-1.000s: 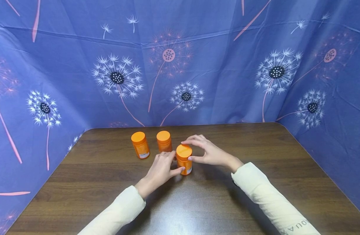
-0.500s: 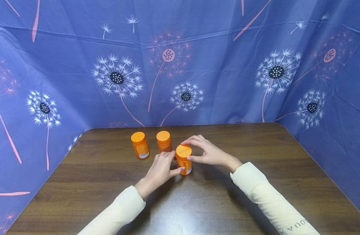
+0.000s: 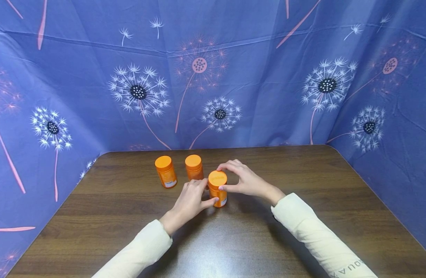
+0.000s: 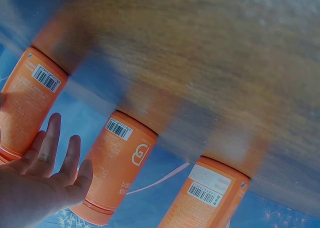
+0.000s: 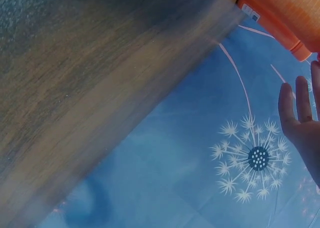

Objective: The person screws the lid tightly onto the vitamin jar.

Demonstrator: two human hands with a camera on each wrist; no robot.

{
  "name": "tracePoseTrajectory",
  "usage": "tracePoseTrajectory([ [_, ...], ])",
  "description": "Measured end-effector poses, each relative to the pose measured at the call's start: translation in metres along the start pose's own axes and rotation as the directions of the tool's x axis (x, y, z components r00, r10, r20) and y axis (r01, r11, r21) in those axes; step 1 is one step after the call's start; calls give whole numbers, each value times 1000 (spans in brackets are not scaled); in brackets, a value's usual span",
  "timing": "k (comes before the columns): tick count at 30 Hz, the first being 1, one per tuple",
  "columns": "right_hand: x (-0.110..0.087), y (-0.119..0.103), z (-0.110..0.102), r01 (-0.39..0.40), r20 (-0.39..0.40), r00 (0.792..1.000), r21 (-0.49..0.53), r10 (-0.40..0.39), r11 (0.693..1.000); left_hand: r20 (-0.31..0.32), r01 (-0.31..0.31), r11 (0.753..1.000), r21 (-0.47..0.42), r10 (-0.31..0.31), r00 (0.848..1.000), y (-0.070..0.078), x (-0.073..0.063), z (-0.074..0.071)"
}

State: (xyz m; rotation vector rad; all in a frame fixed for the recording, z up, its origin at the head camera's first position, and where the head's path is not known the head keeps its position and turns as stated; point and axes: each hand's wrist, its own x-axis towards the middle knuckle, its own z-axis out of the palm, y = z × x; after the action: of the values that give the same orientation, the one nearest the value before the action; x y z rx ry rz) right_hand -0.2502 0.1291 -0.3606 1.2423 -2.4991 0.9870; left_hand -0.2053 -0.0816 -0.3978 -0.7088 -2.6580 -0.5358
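Observation:
An orange bottle with an orange screw cap stands upright on the wooden table. My left hand holds its body from the left, thumb across the front. My right hand grips the cap's rim, thumb at the front and index finger at the back. In the left wrist view the held bottle is at the left, with a barcode near its base. The right wrist view shows little of the grip, only some fingers and part of the orange bottle.
Two similar capped orange bottles stand behind and left: one far left, another just behind my left hand. The brown table ends at a blue dandelion-print cloth hanging behind and on both sides.
My right thumb has slid slightly left along the cap's front while the index finger shifted slightly right at the back. My left hand and the bottle stay in place.

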Motion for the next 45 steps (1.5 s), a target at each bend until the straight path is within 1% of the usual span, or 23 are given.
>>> tracePoseTrajectory([
  [5, 0, 0, 3, -32, -19, 999, -11, 32, 999, 1, -1, 1000, 3, 1, 1000, 0, 0, 0],
  [11, 0, -1, 4, -46, -13, 999, 4, 46, 999, -1, -1, 1000, -1, 1, 1000, 0, 0, 0],
  [16, -1, 1, 1, -31, 21, 999, 18, 30, 999, -2, -6, 1000, -6, 6, 1000, 0, -1, -1],
  [21, -1, 2, -5, 35, 68, 997, 40, -38, 999, 0, -5, 1000, -14, 5, 1000, -1, -1, 0],
  [23, -2, 2, -7, 45, 87, 995, 45, -48, 998, 2, -4, 1000, -16, 4, 1000, -1, -1, 0],
  [28, -1, 2, -9, 21, 116, 993, 40, -25, 999, 6, 0, 1000, -23, 1, 1000, -1, -1, 0],
  [31, -1, 3, -8, 19, 112, 993, 33, -23, 999, 9, 2, 1000, -24, -1, 1000, -1, 0, -1],
  [38, -1, 2, -7, 20, 77, 997, 23, -22, 1000, 22, 15, 1000, -14, -14, 1000, -1, 0, 0],
  [45, 0, 0, -5, 18, 33, 999, -17, -18, 1000, 22, 19, 1000, -7, -18, 1000, -1, 0, 1],
])
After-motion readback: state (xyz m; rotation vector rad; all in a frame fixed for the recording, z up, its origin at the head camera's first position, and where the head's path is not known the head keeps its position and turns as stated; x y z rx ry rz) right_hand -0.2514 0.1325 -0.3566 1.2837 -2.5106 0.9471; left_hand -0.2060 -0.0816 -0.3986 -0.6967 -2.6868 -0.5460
